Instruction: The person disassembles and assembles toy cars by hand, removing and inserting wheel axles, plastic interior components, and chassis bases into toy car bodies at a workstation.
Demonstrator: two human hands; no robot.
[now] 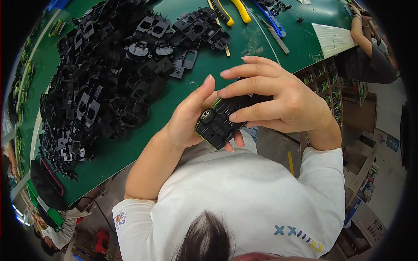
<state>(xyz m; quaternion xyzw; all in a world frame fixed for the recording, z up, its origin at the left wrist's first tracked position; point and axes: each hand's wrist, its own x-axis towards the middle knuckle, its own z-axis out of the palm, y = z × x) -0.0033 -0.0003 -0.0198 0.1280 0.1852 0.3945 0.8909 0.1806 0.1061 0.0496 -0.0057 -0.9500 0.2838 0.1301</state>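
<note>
A toy car (220, 123) with a black underside and a yellow-green edge is held wheels-up in front of my chest. My left hand (189, 114) is closed around it, with the thumb up along the near-left side and fingertips showing beneath. One small wheel with a silver hub (207, 115) shows beside the left palm. My right hand (278, 98) reaches over the car from the right. Its fingers are bent and the fingertips rest on the underside, covering the far end of the car. Whether the right fingers hold a small part is hidden.
A large heap of black plastic parts (109, 74) covers the left of the green table (209, 48). Yellow-black pliers (230, 13), a blue cutter knife (272, 19) and wheels on axles (283, 8) lie at the back. Another person's arm (359, 32) is at the right near a white sheet (333, 40).
</note>
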